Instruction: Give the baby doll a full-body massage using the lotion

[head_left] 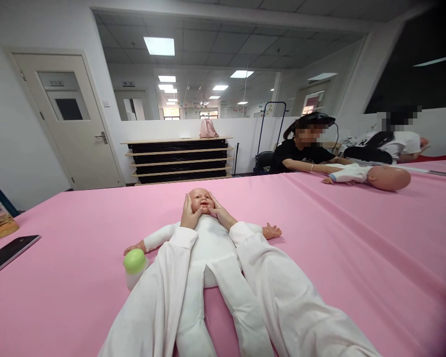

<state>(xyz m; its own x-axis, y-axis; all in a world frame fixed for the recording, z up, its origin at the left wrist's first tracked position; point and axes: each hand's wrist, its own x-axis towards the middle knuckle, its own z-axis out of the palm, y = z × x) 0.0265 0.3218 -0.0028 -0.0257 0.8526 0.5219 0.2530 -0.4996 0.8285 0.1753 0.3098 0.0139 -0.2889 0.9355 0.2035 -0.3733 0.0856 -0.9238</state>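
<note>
Clasping a doll [212, 240], left hand [189, 213] and right hand [222, 214] on its cheeks, feet cropped, white bottle [134, 267] partly hidden

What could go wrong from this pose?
1. The green-capped bottle stands right beside the left sleeve; an outward arm swing could knock it over.
2. The left hand and right hand cup the face of the doll; uneven pressure might turn its head.
3. The pink cloth has creases on the right; dragging the doll might bunch it further.
</note>
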